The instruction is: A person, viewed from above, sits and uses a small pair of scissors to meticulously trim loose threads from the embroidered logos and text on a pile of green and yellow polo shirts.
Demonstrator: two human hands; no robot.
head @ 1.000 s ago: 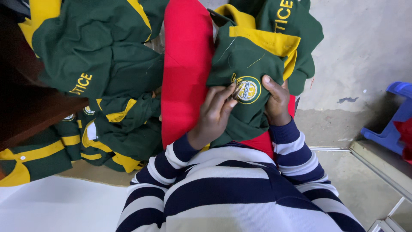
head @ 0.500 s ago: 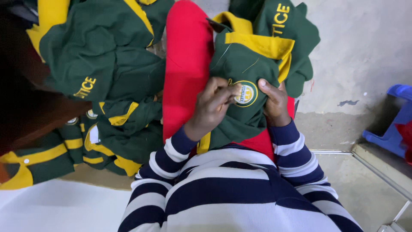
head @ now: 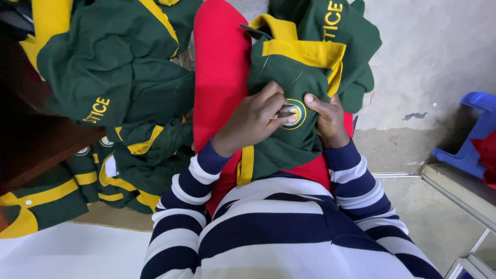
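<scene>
A dark green garment with yellow trim (head: 289, 77) lies over my lap, which is covered in red cloth (head: 219, 67). A round yellow-and-white badge (head: 294, 114) is on its front. My left hand (head: 256, 119) bends over the badge with the fingertips pinched at its left edge; a small thing between them is too hidden to name. My right hand (head: 326, 120) grips the green cloth just right of the badge, thumb on top. Both arms wear navy and white striped sleeves.
A pile of similar green and yellow garments (head: 119, 77) covers a dark wooden surface (head: 36, 150) on the left and hangs down. More green cloth (head: 341, 31) lies beyond my knees. A blue plastic stool (head: 473, 129) stands at the right on the concrete floor.
My left hand has curled tighter over the badge, fingertips now pinched at it. The right hand stays on the cloth. The view has shifted slightly.
</scene>
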